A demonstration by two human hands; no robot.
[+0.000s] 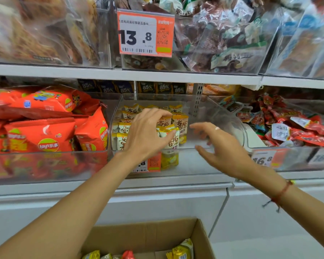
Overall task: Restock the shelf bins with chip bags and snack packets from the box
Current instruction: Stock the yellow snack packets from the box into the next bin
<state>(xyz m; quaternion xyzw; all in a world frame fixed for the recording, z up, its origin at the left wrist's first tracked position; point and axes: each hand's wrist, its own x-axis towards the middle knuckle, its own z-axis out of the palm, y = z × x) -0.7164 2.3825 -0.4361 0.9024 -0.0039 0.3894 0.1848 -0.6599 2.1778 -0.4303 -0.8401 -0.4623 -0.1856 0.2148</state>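
Both hands were seen reaching into the clear middle bin (204, 101) on the lower shelf. The left hand (146, 135) was curled over the stacked yellow snack packets (180, 126), fingers on top and thumb pressed against the front of one packet, so a grip on the pile was pretty much shown. The right hand (217, 144) was held loose and open just right of the packets, fingers spread and a bit blurred, nothing gripped; a red string bracelet (281, 193) was worn on that wrist. The packets were kept to the left half of the bin, with the right half left bare. To the left, a bin of orange Lay's chip bags (45, 135) was packed full, and to the right a bin of small red packets (297, 126) was seen. An orange price tag (146, 33) reading 13.8 was clipped to the upper shelf bin. Down near the bottom edge, the cardboard box (150, 232) was sitting open, with a few yellow packets (183, 249) and a red one lying inside.
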